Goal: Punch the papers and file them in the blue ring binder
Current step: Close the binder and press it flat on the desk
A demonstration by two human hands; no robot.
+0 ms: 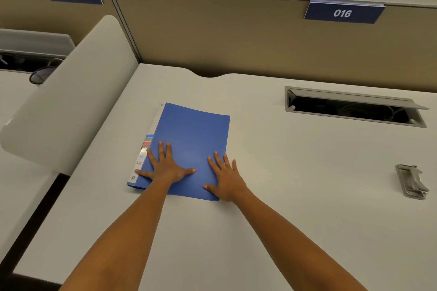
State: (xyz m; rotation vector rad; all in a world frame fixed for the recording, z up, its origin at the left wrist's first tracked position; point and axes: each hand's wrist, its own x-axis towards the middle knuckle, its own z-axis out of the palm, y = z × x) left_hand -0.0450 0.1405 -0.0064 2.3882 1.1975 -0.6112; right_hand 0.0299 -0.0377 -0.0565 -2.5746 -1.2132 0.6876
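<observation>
A person's left hand (166, 165) and right hand (225, 178) lie flat, fingers spread, on the closed cover of a blue ring binder (189, 144); neither hand grips anything, both simply press palm-down on its near half. The left hand sits close to the spine edge, its little finger reaching onto the printed label strip (142, 158) there, while the right hand rests at the near corner of the free edge.

The binder lies flat on a pale desk (283, 196), left of centre, its long side running away from the person. The cover looks like thin, matte plastic, smooth and slightly flexible, so it would probably bend if lifted by one corner and could slide on the slick desktop. The free right-hand edge appears the natural place to take hold to swing it open, with the other hand steadying the spine.

No loose papers can be seen; whether any sit inside cannot be told. A grey metal hole punch (412, 183) waits well apart to the right. Beyond it, a cable hatch (354, 108) stands open below a tan partition carrying a blue "016" sign (343, 12).
</observation>
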